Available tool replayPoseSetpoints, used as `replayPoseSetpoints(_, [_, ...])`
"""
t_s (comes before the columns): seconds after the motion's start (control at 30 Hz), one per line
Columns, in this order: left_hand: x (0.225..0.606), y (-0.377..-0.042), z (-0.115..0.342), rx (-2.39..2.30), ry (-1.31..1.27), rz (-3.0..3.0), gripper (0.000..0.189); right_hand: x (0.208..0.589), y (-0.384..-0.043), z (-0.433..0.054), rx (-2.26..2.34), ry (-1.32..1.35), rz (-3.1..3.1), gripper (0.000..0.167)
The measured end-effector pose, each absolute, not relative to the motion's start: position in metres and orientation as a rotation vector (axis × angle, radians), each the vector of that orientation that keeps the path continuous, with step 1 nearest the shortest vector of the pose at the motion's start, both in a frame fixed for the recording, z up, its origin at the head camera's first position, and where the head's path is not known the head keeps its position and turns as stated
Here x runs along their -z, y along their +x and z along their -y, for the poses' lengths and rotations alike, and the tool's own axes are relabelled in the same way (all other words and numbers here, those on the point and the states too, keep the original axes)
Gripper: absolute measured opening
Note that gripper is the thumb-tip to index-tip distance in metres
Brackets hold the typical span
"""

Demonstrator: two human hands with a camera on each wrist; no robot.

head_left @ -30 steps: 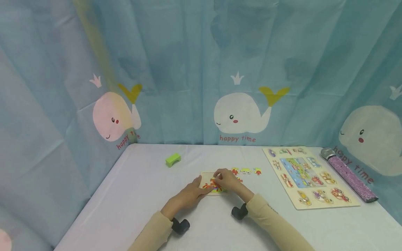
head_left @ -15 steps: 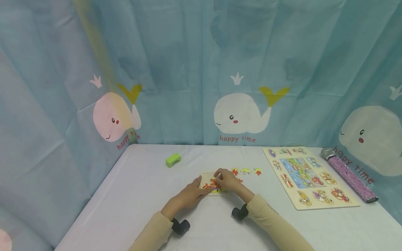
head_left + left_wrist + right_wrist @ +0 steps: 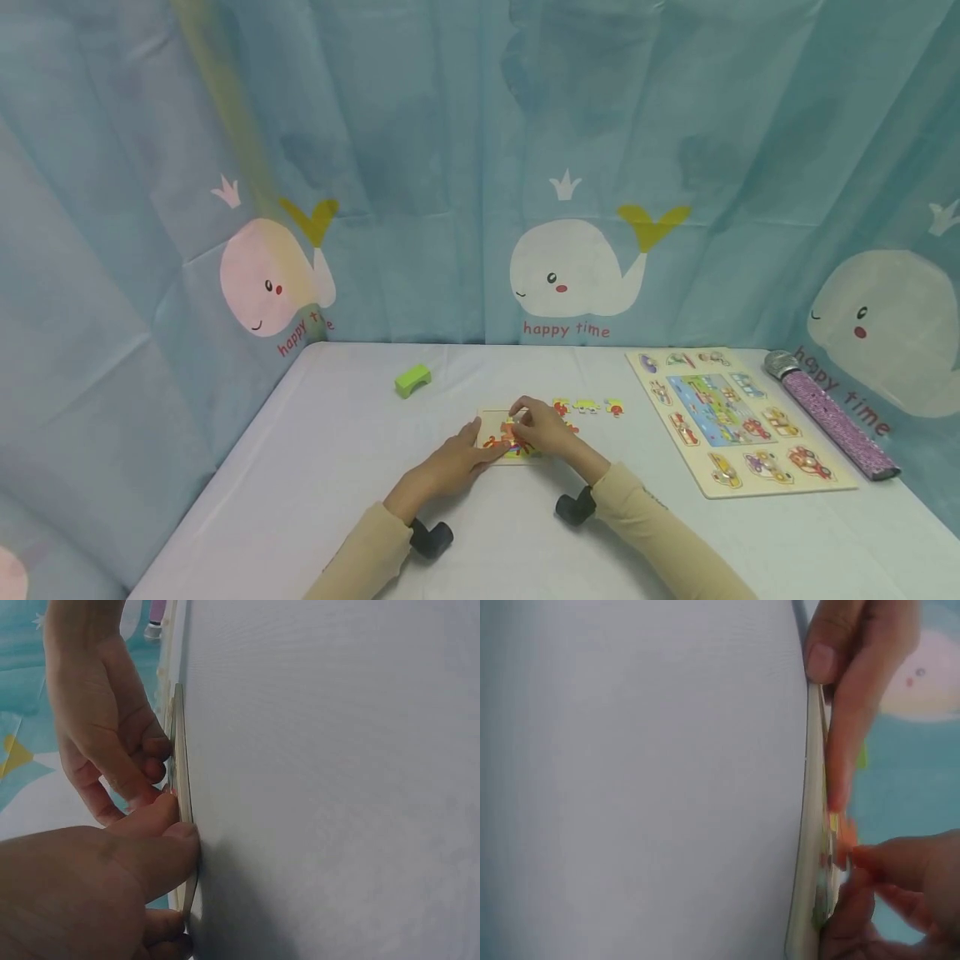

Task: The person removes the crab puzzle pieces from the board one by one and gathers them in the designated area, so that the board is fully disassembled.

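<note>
In the head view a small wooden puzzle board lies on the white table, partly filled with red, orange and multicoloured pieces. My left hand grips the board at its left and near edges, one finger stretched over its face. In the left wrist view the thumb presses the board's edge. Over the board's right half, my right hand pinches an orange puzzle piece between thumb and fingertips, close above the board face. The right hand hides much of that half.
Several loose puzzle pieces lie just behind and right of the board. A green arch block sits back left. A large wooden peg puzzle and a pink glitter microphone lie at right. A blue whale-print curtain hangs behind.
</note>
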State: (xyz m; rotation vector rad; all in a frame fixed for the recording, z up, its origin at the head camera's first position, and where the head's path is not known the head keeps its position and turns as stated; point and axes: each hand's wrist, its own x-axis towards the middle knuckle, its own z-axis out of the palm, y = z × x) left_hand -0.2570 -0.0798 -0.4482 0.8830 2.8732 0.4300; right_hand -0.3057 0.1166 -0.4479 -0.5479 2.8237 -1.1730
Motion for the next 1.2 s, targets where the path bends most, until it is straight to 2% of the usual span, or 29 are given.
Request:
replayPoseSetpoints(0.7, [0.445,-0.256,0.079,-0.491,0.81,-2.837,0.04,0.444,-0.311,-0.128,1.267,-0.404,-2.789,0.007])
replayPoseSetpoints(0.9, [0.446,-0.255,0.077,-0.491,0.784,-2.816,0.041,0.435,-0.313,-0.153,1.408,-0.265,-2.699,0.011])
replayPoseSetpoints(1.2, [0.447,-0.26,0.079,-0.487,0.773,-2.823,0.039,0.433,-0.314,-0.214,1.394,-0.196,-2.705,0.021])
